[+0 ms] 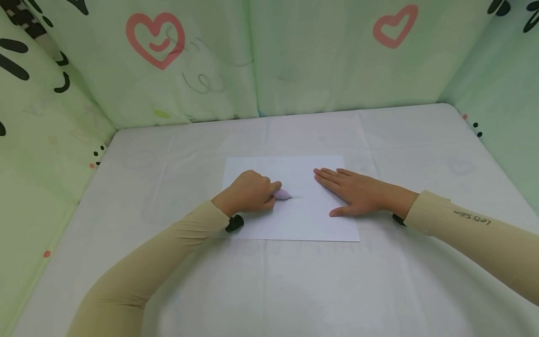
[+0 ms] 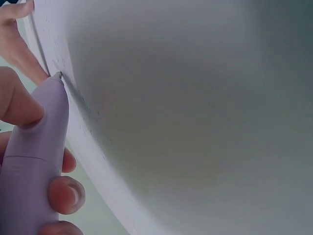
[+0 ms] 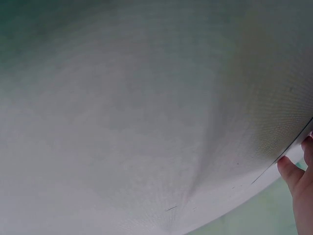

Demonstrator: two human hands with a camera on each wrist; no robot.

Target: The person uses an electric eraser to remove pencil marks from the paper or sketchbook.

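Note:
My left hand [image 1: 251, 193] grips a thick lilac pen [image 2: 41, 127] with a narrow grey tip, the index finger pressing on its upper side and the other fingers curled round its barrel. The pen points right, its tip right at the surface of a white sheet of paper [image 1: 294, 227]. Beside the tip runs a faint grey mark [image 1: 297, 197]. My right hand [image 1: 355, 189] rests flat over the right part of the sheet, its fingers straight and the thumb spread apart. In the right wrist view only some fingers [image 3: 291, 174] show, at the lower right.
A white cloth covers the table [image 1: 294, 290] under the sheet. Pale green curtains [image 1: 316, 65] with printed hearts and dark marks stand along the back and both sides. A dark wrist strap [image 1: 234, 223] shows by the left cuff.

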